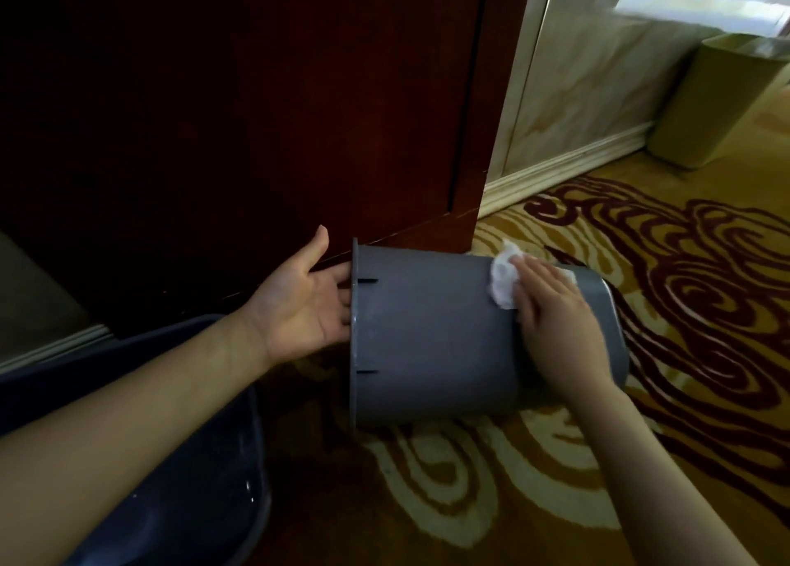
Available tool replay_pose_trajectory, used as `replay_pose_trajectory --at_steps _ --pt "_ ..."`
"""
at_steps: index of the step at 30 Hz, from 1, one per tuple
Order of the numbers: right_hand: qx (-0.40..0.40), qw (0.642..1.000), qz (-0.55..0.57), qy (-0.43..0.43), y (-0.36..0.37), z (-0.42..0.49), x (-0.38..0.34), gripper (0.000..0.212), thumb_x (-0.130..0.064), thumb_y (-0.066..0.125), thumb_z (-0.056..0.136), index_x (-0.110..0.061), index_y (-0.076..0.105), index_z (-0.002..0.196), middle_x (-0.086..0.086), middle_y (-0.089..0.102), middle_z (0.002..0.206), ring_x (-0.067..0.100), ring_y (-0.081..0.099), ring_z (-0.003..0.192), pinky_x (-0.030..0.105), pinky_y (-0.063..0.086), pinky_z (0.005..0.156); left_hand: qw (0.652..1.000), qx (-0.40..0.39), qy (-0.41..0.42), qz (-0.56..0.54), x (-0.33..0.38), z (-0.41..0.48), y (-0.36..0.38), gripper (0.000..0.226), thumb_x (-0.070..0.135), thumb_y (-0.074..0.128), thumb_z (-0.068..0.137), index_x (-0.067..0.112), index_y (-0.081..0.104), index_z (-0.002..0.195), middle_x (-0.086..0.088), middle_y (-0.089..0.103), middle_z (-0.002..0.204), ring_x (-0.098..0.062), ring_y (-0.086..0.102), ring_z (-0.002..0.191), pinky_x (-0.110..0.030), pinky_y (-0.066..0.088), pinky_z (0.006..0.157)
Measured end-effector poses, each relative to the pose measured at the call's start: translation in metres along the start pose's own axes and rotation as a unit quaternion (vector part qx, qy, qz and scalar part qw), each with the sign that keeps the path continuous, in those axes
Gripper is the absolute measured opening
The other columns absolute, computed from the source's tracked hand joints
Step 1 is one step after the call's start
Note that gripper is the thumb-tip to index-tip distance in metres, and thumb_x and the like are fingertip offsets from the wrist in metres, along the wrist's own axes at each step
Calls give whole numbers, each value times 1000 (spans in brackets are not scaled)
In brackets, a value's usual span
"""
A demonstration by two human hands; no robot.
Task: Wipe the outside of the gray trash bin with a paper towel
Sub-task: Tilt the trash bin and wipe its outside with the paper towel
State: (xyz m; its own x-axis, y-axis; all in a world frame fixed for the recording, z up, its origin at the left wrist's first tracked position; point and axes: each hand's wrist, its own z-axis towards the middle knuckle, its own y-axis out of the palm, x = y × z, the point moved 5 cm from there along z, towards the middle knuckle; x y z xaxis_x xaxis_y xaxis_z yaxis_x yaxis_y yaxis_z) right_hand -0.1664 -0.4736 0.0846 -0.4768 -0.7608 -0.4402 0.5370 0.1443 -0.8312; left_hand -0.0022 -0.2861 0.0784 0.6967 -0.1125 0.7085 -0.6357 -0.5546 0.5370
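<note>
The gray trash bin (436, 343) lies on its side above the carpet, its rim to the left and its base to the right. My left hand (308, 305) is at the rim, fingers reaching into the mouth and holding the bin. My right hand (555, 322) lies flat on the upper side wall near the base, pressing a crumpled white paper towel (504, 279) against the bin. Part of the towel is hidden under my fingers.
A dark wooden cabinet (256, 108) stands right behind the bin. A dark blue bin (184, 480) sits under my left forearm at the lower left. A tan square bin (718, 104) stands at the far right by the marble wall. Patterned carpet (641, 245) covers the floor.
</note>
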Motion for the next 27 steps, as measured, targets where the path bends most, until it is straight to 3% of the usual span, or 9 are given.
replay_pose_trajectory --at_steps 3,7,11,14,16,21,23,27 --pt "23 999 -8 36 -12 -10 27 41 -18 42 94 -15 43 135 3 43 144 16 33 135 35 29 108 999 40 1 16 8 2 0 67 64 42 81 11 57 119 -16 72 106 -31 68 98 -42 58 70" --pt "61 998 -17 18 -14 -31 28 40 -12 45 91 -9 47 131 9 48 139 21 38 132 40 35 105 992 125 -21 29 27 10 8 56 47 49 88 -6 54 105 -18 74 85 -27 73 76 -34 59 55" --pt "108 994 -8 5 -16 -53 28 39 -8 51 89 -4 50 128 12 52 134 19 39 129 37 32 103 968 225 -44 102 20 16 25 28 15 51 91 -2 51 113 -15 59 79 -24 60 66 -35 49 50" --pt "134 991 5 10 -17 -65 34 39 -7 50 88 -4 50 127 13 54 132 17 39 127 37 33 103 958 258 -41 118 10 16 30 5 -2 45 87 -2 50 88 -14 50 78 -22 54 63 -32 51 39" --pt "145 989 15 24 -18 -70 39 39 -6 50 89 -4 51 127 13 54 131 19 40 127 35 31 103 962 252 -37 99 2 15 34 12 -3 44 86 1 49 76 -13 51 76 -21 55 62 -25 50 33" --pt "190 975 83 75 -28 -68 33 34 -12 46 93 -3 53 125 13 57 128 22 48 124 35 34 103 971 229 19 59 -8 12 35 10 4 46 88 5 50 80 -12 56 78 -21 58 66 -28 51 40" --pt "192 974 109 50 -30 -63 11 33 -13 46 93 -5 53 124 9 56 128 20 48 123 34 34 104 974 219 48 43 -9 12 29 9 5 46 89 5 53 83 -13 59 79 -22 60 69 -29 53 44" --pt "107 983 139 -44 -10 -46 -50 39 -16 44 89 -13 50 128 -1 51 133 12 41 127 24 23 105 964 237 109 49 -13 15 16 12 6 50 88 11 57 80 -11 64 80 -22 65 70 -29 55 47"
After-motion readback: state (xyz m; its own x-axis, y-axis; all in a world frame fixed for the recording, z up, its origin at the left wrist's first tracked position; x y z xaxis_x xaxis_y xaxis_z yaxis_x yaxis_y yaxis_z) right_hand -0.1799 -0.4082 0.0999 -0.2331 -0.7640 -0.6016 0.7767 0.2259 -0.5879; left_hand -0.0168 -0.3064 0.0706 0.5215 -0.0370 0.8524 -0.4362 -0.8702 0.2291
